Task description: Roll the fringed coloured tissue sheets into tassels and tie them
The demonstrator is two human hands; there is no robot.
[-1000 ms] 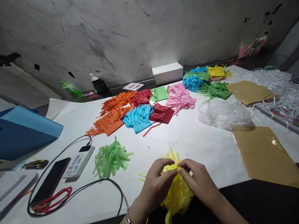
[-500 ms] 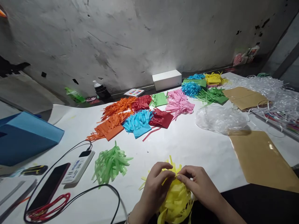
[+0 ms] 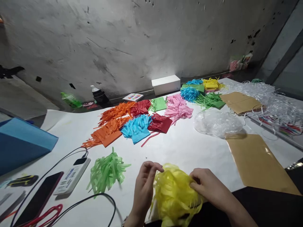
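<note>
A fluffy yellow paper pompom [image 3: 176, 190] is between my two hands at the table's near edge, its strips smeared by motion. At its upper left, my left hand [image 3: 145, 183] has bent fingers, the tips pinched at the strips. On the opposite side my right hand [image 3: 209, 187] is closed on the pompom's edge, thumb against the strips. Left of my hands, a light green fringed paper bunch [image 3: 107, 171] lies on the white table covering [image 3: 132, 154].
Orange fringed bundles [image 3: 111, 130], a light blue one [image 3: 138, 127] and a pink one [image 3: 178, 108] lie farther back. Clear plastic [image 3: 217, 123] and a brown envelope [image 3: 260, 164] are right. A power bank [image 3: 72, 176], phone [image 3: 39, 198] and black cable [image 3: 91, 195] lie left.
My hands have moved apart from the close pinch at the pompom's top to its two sides. The yellow strips are fluffed higher between them. The view has shifted slightly.
</note>
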